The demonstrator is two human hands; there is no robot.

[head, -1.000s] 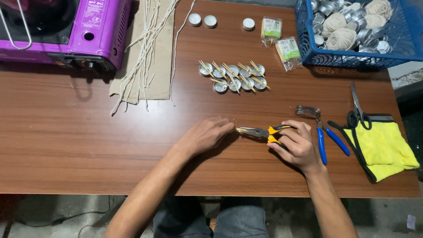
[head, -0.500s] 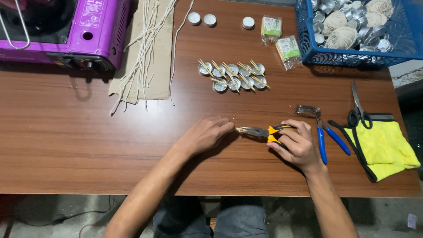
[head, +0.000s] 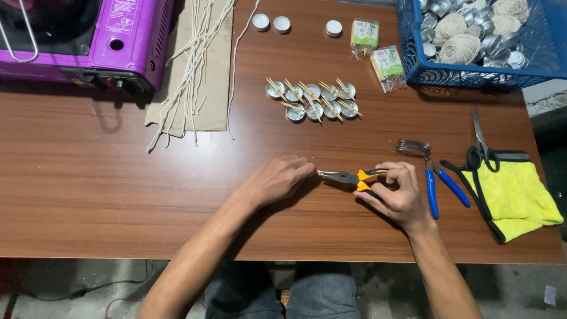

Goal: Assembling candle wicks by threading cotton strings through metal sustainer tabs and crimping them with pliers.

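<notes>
Right hand grips pliers — left hand meets tip.

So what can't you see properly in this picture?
- Head view: what the left hand pinches at the tip of the yellow-handled pliers is too small to tell.
- The purple stove is cut off by the top and left edges.
- The blue basket runs past the top edge.
- The right hand covers part of the pliers' handles.

Purple portable gas stove at far left of brown wooden desk; blue plastic basket far right; folded yellow cloth near right edge.
</notes>
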